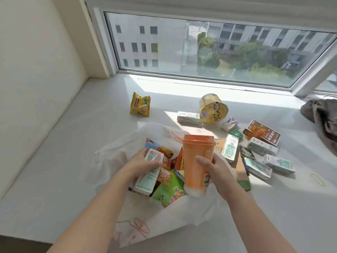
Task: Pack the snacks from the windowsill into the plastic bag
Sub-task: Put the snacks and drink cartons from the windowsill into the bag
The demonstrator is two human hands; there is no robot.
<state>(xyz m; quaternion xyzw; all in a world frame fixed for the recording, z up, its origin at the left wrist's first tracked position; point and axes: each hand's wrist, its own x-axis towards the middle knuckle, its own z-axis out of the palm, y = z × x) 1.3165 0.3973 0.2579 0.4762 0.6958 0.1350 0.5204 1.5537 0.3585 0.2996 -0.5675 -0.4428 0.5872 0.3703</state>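
Snacks: a spread of cartons and packets is seen on the white windowsill, part of it already gathered into the plastic bag, which lies open and flat at the near edge so it can be filled from above.
Left hand: the left hand is curled round a mint-green drink carton, held low over the bag's mouth, apparently to be set among the packets inside.
Right hand: the right hand is wrapped round an orange cup, thumb across the front; the cup is kept upright above the bag's right side, judged ready to go in.
In the bag: a green packet and orange wrappers are packed loosely.
Still out: a yellow biscuit packet, a yellow noodle tub on its side, a brown box and several green-and-white cartons are left to the right.
Progress: the job is judged roughly half done.
Aside: a grey cloth is bunched at the far right.
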